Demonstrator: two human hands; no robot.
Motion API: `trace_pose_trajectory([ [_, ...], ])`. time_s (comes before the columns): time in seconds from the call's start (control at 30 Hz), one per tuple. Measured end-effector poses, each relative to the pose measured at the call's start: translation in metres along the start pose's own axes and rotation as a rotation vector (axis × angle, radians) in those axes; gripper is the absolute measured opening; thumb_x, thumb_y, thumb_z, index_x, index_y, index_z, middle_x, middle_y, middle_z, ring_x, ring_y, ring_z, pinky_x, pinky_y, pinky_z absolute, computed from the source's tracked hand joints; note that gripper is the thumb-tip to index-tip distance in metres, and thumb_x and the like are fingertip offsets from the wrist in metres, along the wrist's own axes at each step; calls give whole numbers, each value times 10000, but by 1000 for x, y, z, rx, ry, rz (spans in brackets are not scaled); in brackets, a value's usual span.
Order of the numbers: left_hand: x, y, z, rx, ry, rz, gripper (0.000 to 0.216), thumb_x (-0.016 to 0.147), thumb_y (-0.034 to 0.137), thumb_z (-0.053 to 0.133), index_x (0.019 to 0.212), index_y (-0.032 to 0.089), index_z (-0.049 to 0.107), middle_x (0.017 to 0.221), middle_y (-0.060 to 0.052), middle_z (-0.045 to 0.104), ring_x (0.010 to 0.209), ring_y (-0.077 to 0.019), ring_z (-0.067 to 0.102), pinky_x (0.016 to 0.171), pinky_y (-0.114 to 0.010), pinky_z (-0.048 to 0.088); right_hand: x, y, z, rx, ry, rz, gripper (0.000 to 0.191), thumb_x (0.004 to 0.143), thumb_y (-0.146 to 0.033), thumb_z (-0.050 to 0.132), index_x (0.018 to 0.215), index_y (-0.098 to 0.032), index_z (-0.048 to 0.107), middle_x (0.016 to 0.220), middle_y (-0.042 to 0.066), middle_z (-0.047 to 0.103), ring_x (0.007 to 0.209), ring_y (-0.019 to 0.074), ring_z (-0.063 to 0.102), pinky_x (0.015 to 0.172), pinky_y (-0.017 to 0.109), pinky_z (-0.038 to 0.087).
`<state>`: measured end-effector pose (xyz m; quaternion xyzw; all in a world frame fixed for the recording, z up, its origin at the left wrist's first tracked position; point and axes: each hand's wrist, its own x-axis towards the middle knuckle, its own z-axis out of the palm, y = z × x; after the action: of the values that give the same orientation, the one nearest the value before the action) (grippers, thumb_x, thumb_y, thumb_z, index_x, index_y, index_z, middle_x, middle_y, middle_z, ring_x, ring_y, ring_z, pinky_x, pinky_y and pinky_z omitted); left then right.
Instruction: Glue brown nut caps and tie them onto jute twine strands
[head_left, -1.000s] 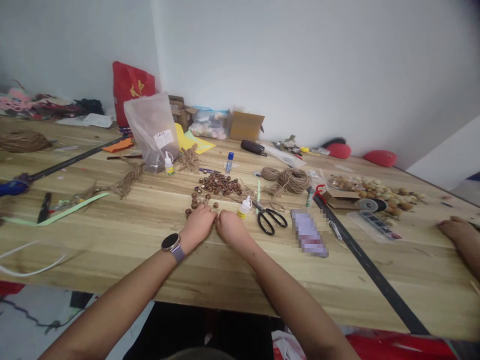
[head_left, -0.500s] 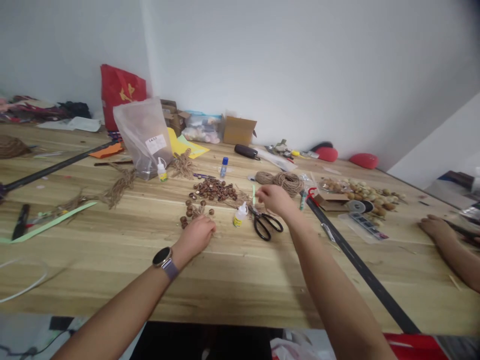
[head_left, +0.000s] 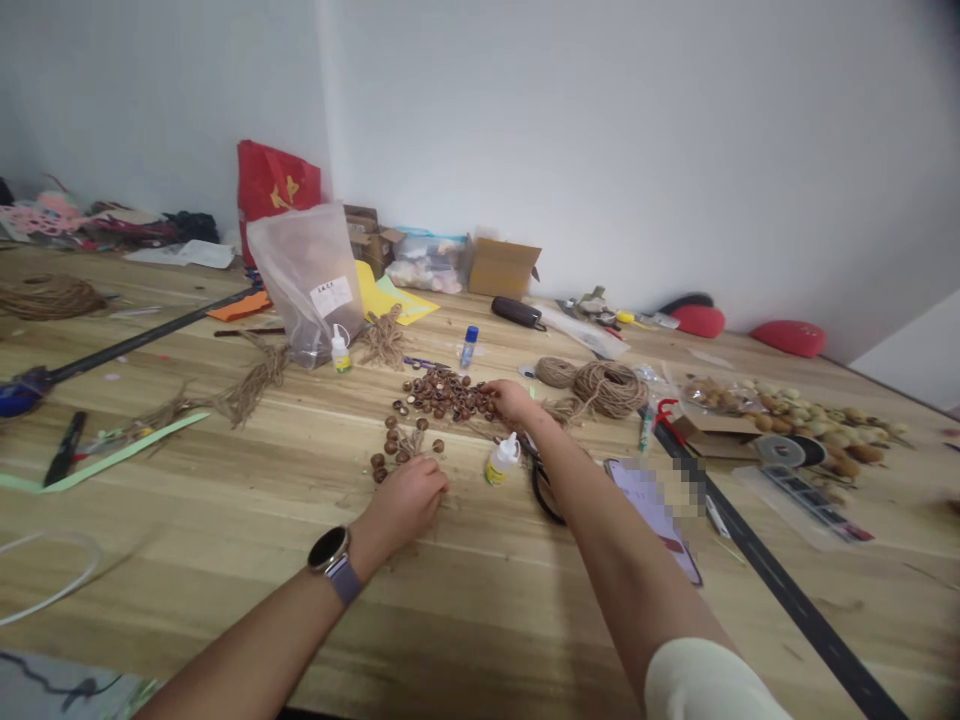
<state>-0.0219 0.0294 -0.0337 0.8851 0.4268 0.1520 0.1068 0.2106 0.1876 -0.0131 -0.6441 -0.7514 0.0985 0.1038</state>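
My left hand [head_left: 406, 500], a watch on its wrist, rests on the wooden table [head_left: 225, 520] with fingers curled down beside a small cluster of brown nut shells [head_left: 397, 450]. What it pinches is hidden. My right hand [head_left: 512, 400] reaches forward to the right edge of the bigger pile of brown shells [head_left: 448, 393], fingers bent onto them. A small glue bottle [head_left: 501, 460] stands between my two arms. Black scissors [head_left: 541, 490] lie partly under my right forearm.
A coil of jute twine [head_left: 607, 385] lies right of the shells. A clear plastic bag [head_left: 307, 280], a blue-capped bottle [head_left: 469, 346], a cardboard box [head_left: 501, 268] and a red bag [head_left: 277, 195] stand further back. Dried pods [head_left: 810, 420] and a black strip [head_left: 787, 590] lie right.
My right hand left my left hand, swung out toward the twine, then came back left onto the shell pile. The left hand stayed put. The other person's hand at right is out of view.
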Motion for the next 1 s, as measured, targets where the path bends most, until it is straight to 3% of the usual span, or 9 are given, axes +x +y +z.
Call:
trace_pose_trajectory([
  [0.17,0,-3,5,14,11,22,254,873,86,429,832,139,674,900,-100,641,915,-222,569,820,-345,456,5,9,0,154,-6,11,148,869,-278,626,921,-140,639,979,48,658,916,173,619,851,373,498],
  [0.3,0,-5,6,0,50,43,241,861,75,445,824,158,669,870,-80,632,899,-203,567,814,-326,458,-5,14,-10,379,111,51,86,752,-139,618,836,-147,637,747,16,636,758,142,583,751,265,454],
  [0.47,0,-4,4,-16,86,42,254,856,67,432,863,143,674,898,-95,647,930,-221,569,834,-353,469,-30,3,-25,778,197,50,242,807,-199,391,953,-170,582,710,-5,598,608,107,537,626,233,458],
  [0.63,-1,-4,1,-105,180,63,272,851,67,425,916,152,675,926,-90,665,957,-216,574,873,-357,470,-68,-14,-52,1067,220,0,165,758,-292,497,880,-191,544,808,24,634,656,107,567,656,240,490],
  [0.83,0,-4,-5,-207,269,-34,245,875,137,432,950,163,664,964,-86,682,955,-207,598,889,-342,462,-97,-32,-73,1201,246,-16,252,688,-280,618,912,-188,545,826,-1,636,621,73,521,620,208,450],
  [1.0,-1,-4,-23,-164,161,-121,211,860,163,472,889,171,682,948,-81,700,930,-209,619,859,-317,458,-132,-41,-78,1111,342,-47,168,749,-301,563,856,-172,570,731,-27,584,511,56,420,499,188,347],
])
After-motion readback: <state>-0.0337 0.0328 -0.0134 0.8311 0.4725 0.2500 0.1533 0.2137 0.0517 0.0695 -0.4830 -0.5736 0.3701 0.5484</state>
